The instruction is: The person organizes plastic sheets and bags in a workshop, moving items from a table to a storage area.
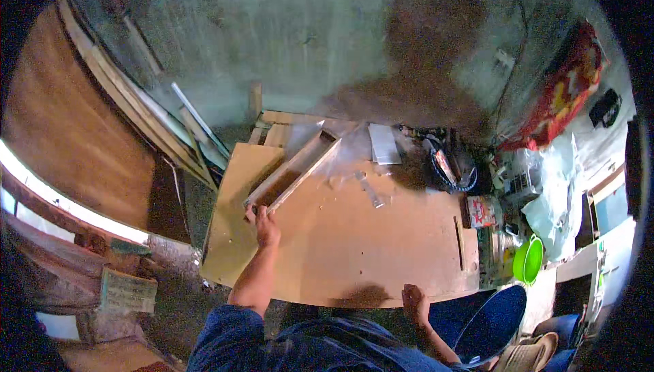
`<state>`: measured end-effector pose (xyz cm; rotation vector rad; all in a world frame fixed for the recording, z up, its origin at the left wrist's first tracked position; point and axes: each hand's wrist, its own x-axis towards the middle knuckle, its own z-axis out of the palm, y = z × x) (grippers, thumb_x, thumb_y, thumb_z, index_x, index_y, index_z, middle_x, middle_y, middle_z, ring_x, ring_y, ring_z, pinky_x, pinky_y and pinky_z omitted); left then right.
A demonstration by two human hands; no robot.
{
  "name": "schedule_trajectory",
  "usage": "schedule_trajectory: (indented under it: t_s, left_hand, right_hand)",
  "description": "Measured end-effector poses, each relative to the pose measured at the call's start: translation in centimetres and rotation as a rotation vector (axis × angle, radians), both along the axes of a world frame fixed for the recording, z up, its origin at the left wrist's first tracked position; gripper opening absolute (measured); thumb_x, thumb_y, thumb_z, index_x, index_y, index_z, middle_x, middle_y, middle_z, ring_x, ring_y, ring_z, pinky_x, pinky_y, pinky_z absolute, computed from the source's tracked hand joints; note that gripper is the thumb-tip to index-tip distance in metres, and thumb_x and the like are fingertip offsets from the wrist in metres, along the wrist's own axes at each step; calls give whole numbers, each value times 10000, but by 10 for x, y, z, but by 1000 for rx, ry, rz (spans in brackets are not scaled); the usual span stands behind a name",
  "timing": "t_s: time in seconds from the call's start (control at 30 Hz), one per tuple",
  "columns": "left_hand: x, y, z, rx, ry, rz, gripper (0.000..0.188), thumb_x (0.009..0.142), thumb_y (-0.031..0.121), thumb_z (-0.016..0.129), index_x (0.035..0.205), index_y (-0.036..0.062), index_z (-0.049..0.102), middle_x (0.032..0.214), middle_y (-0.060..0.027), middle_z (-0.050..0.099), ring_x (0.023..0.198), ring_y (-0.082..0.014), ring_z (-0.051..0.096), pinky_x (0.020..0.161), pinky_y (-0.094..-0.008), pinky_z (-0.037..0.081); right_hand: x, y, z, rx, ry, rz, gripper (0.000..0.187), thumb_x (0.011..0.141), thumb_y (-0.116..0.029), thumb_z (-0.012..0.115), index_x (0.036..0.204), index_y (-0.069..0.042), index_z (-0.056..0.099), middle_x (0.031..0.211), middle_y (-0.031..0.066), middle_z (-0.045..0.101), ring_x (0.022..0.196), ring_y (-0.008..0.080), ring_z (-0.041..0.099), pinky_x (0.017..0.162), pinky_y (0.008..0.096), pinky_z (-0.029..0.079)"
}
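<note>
A long, narrow wooden box [300, 182] lies slantwise on the left part of the brown tabletop [361, 249]. Its far end points toward the back of the table. My left hand [263, 223] is closed around its near end. At the table's front edge, right of the middle, my right hand [414, 299] is curled closed. Whether anything is inside those fingers is hidden. Beyond the middle of the table lies a small clear plastic piece [371, 191], with little scraps near it.
White sheets [385, 144] lie at the back, beside a dark basket [451, 167]. A thin dark stick [459, 244] lies along the right edge, near a printed box [481, 211]. A green basin [528, 260] and a large dark blue tub [492, 324] are at the right. Boards [129, 110] lean at the left.
</note>
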<state>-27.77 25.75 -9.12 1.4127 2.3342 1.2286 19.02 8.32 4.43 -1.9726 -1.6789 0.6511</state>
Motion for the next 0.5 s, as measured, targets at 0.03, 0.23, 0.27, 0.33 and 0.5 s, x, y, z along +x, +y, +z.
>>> schedule_trajectory:
  t_s: [0.03, 0.23, 0.27, 0.33, 0.5]
  left_hand:
    - [5, 0, 0, 3, -19, -37, 385, 840, 103, 625, 1188, 48, 470, 1377, -279, 255, 1275, -434, 284, 1012, -486, 326]
    - [49, -39, 79, -117, 19, -201, 610, 814, 151, 660, 1349, 85, 376, 1429, -284, 180, 1337, -423, 209, 1071, -460, 265]
    - [55, -53, 94, -133, 104, -216, 648, 808, 164, 666, 1373, 88, 357, 1435, -282, 174, 1340, -424, 203, 1073, -461, 257]
    - [61, -90, 112, -137, 113, -237, 636, 816, 170, 654, 1370, 75, 355, 1433, -280, 187, 1341, -425, 196, 1072, -467, 254]
    - [93, -177, 135, -170, 55, -401, 599, 849, 215, 604, 1366, 52, 352, 1413, -272, 258, 1341, -426, 188, 1067, -486, 244]
  right_hand:
    - [4, -12, 0, -1, 8, -23, 217, 798, -146, 664, 973, -17, 654, 869, 138, 678, 795, 186, 659, 708, 321, 513]
    - [57, -113, -72, -319, 286, -50, 242, 781, -154, 678, 1007, -70, 671, 908, 104, 693, 843, 149, 669, 715, 298, 514]
    - [65, -127, -81, -351, 181, 47, 253, 797, -204, 662, 1014, -74, 667, 915, 132, 687, 836, 202, 673, 708, 331, 514]
    - [97, -174, -158, -550, -14, 37, 295, 786, -199, 614, 1052, -73, 647, 932, 169, 674, 835, 286, 667, 720, 373, 513]
    - [129, -255, -200, -892, -5, 34, 300, 742, -187, 600, 1020, -81, 640, 912, 163, 670, 825, 314, 656, 713, 386, 516]
